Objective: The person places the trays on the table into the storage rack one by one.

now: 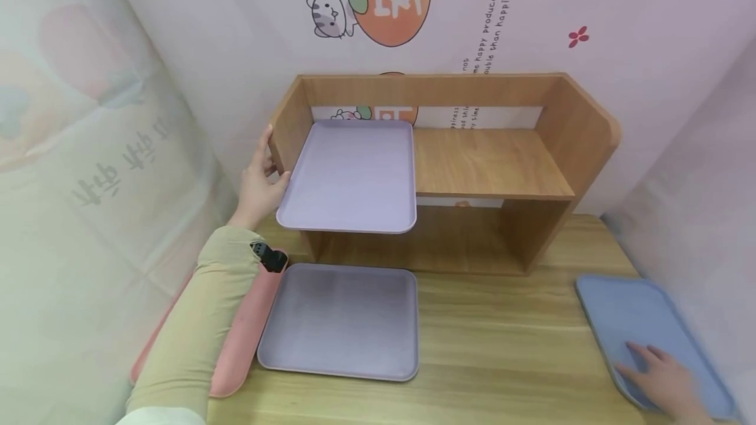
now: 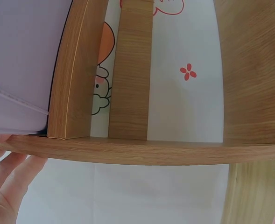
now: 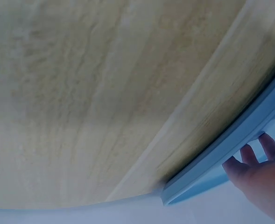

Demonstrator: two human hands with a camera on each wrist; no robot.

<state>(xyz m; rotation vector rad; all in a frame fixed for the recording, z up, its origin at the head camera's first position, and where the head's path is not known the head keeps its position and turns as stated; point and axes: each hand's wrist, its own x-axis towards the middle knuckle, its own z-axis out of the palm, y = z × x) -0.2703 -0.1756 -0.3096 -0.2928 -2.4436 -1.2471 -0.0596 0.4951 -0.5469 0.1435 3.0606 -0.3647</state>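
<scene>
A two-tier wooden shelf (image 1: pixel 490 162) stands on the table. On its upper board, at the left, lies a lilac tray (image 1: pixel 354 176) whose front edge sticks out past the board. My left hand (image 1: pixel 260 185) holds the shelf's left side panel, fingers along the outer face and thumb by the tray's edge. Fingers (image 2: pixel 23 175) of that hand show below the panel in the left wrist view; the thumb is mostly out of sight there. Over a blue tray (image 1: pixel 626 303) at the right, my right hand (image 1: pixel 664 379) spreads its fingers, touching the tray's surface or nearly so.
A second lilac tray (image 1: pixel 342 320) lies on the table in front of the shelf. Pink trays (image 1: pixel 251 326) lie at the left, partly hidden under my left sleeve. Printed cloth (image 1: pixel 236 18) hangs behind and at both sides of the wooden table (image 1: pixel 490 359).
</scene>
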